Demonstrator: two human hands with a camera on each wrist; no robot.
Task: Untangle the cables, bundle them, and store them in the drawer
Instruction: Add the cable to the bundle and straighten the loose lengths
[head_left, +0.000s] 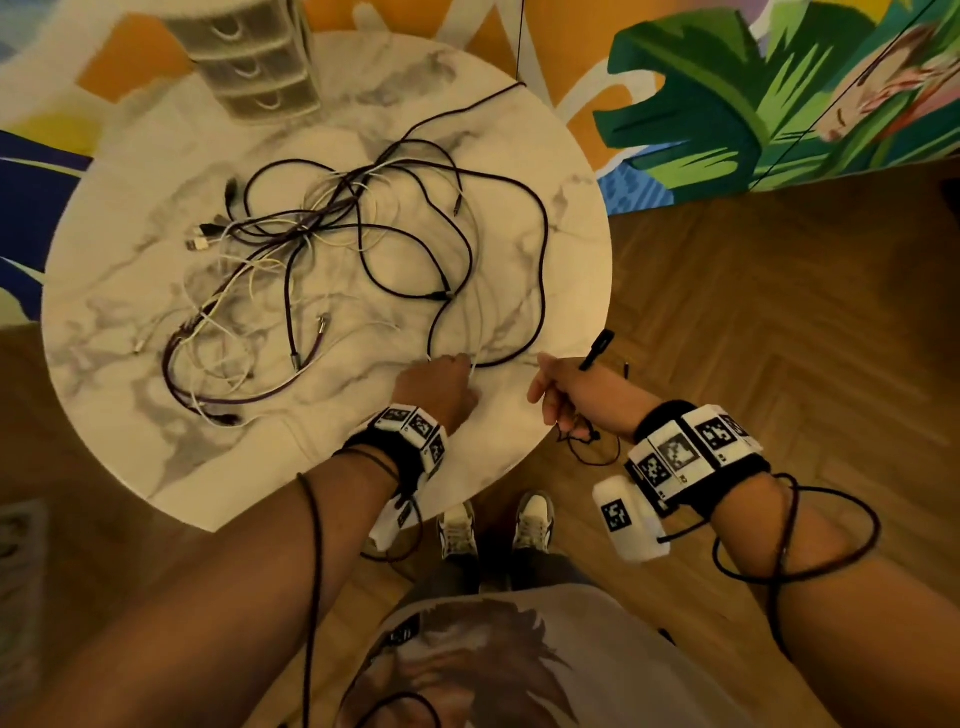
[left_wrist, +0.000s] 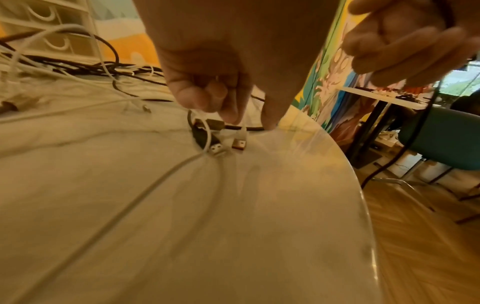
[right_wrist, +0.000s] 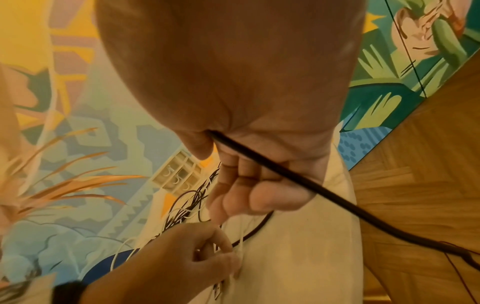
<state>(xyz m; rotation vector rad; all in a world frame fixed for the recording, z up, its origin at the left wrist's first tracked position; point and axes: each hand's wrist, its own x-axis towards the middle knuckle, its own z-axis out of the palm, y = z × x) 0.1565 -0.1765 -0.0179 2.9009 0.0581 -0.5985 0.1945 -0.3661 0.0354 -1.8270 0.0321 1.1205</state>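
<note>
On the marble table (head_left: 156, 457), left grip (head_left: 436, 387) pinches a white cable (left_wrist: 242, 131); right grip (head_left: 563, 392) holds a black cable (right_wrist: 285, 181).

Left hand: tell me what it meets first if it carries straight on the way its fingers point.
The left hand pinches a white cable at the near edge of the table. Straight ahead, the first thing is probably the dark cable loop just beyond its fingertips; depth is uncertain.

No readable words, brands or numbers anywhere I look. My wristbands (head_left: 410, 434) carry only black-and-white square code markers, no letters on them. The print on my shirt (head_left: 483, 654) is a picture; the small dark tag on it is too blurred to read.
</note>
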